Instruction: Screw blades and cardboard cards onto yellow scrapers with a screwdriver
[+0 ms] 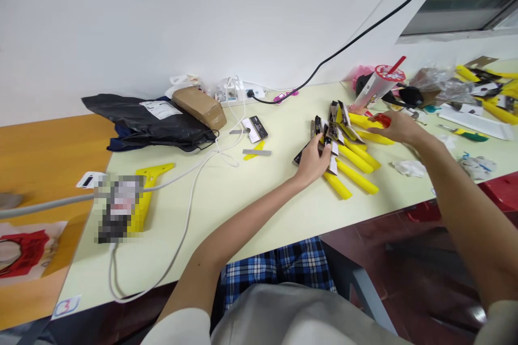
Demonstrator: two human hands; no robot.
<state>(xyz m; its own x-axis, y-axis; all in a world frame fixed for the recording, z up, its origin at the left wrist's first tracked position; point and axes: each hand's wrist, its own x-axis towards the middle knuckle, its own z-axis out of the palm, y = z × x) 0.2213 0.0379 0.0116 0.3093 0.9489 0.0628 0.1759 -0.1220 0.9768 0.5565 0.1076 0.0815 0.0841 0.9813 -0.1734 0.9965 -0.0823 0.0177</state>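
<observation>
A cluster of yellow-handled tools [356, 159] with black-and-white packaging cards lies on the pale table, handles pointing right and toward me. My left hand [314, 161] is at the card end of this pile, its fingers closed around a packaging card [333, 164]. My right hand [399, 128] is just above the far right handles, fingers closed on a small red object [381, 120] whose kind I cannot make out. Left of the pile lie a loose card [257, 129], a grey metal strip [258, 152] and a small yellow piece [259, 145].
A yellow T-shaped tool [156, 170] lies beside a blurred-out device, with a white cable [190, 210] across the table. Behind are a black bag [141, 118], a cardboard box [200, 107] and a power strip. A lidded cup [378, 86] stands behind the pile; more yellow tools lie far right.
</observation>
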